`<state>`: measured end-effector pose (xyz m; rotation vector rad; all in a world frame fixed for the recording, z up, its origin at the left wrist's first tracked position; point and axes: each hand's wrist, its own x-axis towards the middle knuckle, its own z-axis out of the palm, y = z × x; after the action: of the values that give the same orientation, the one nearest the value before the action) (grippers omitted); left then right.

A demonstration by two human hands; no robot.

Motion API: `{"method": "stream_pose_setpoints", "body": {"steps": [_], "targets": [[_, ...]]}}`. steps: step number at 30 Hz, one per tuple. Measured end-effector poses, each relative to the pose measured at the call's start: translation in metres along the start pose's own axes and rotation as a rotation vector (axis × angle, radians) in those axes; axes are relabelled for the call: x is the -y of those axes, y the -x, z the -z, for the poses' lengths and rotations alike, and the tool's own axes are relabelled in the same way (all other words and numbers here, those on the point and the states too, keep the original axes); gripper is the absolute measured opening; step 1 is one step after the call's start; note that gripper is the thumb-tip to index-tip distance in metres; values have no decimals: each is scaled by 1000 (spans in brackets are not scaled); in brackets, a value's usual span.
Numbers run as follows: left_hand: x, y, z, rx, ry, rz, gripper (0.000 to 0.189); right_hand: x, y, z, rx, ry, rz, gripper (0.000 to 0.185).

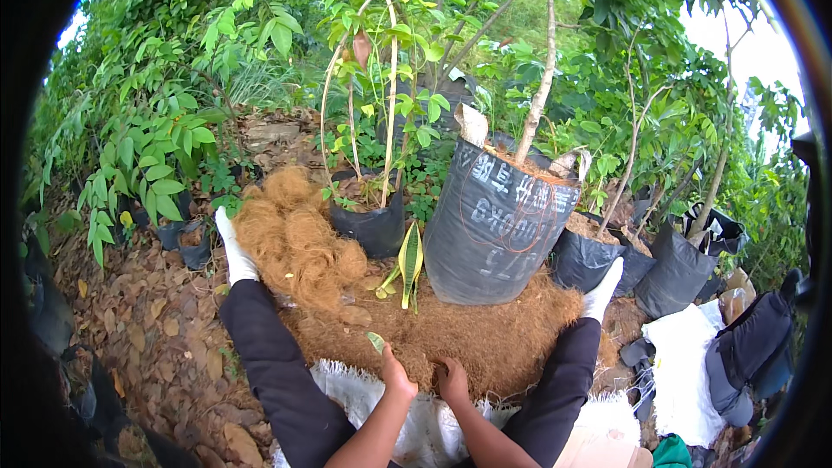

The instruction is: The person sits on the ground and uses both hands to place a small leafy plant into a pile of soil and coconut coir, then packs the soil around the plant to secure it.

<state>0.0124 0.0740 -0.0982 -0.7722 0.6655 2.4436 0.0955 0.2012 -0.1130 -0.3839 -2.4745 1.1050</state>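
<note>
In the head view, my left hand [397,372] holds a small variegated green leaf piece [376,341], its tip sticking up past the fingers. My right hand [452,379] rests with bent fingers at the near edge of a heap of brown coir [481,341], just right of the left hand; whether it grips some is unclear. A yellow-edged snake plant leaf [410,261] stands upright beyond my hands. Behind the heap leans a large black grow bag [497,234] with white writing and a tree trunk. Loose coir fibre clumps [299,240] lie at the left.
My outstretched legs flank the coir. A smaller black bag [374,227] holds a plant with bent cane hoops; more bagged saplings [682,266] stand at the right. A white woven sack [422,426] lies under my forearms. Dry leaves [169,338] cover the ground at the left.
</note>
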Motion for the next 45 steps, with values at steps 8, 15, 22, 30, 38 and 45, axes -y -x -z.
{"method": "stream_pose_setpoints", "body": {"steps": [8, 15, 22, 30, 38, 45], "targets": [[1, 11, -9, -35, -38, -5, 64, -5, -13, 11, -68, -729, -777, 29], [-4, 27, -18, -15, -31, -3, 66, 0, -5, 15, 51, 209, -1, 52], [1, 5, -6, -11, 9, -4, 67, 7, 14, -2, 336, 419, 156, 76], [-4, 16, -11, 0, 11, -9, 61, 14, -2, 13, 200, 206, 39, 27], [-5, 27, -20, -39, -21, -18, 61, 21, -4, 20, 52, 56, -23, 18], [-3, 13, -7, -16, -26, 22, 64, 22, -15, 28, 103, -7, -265, 21]]}}
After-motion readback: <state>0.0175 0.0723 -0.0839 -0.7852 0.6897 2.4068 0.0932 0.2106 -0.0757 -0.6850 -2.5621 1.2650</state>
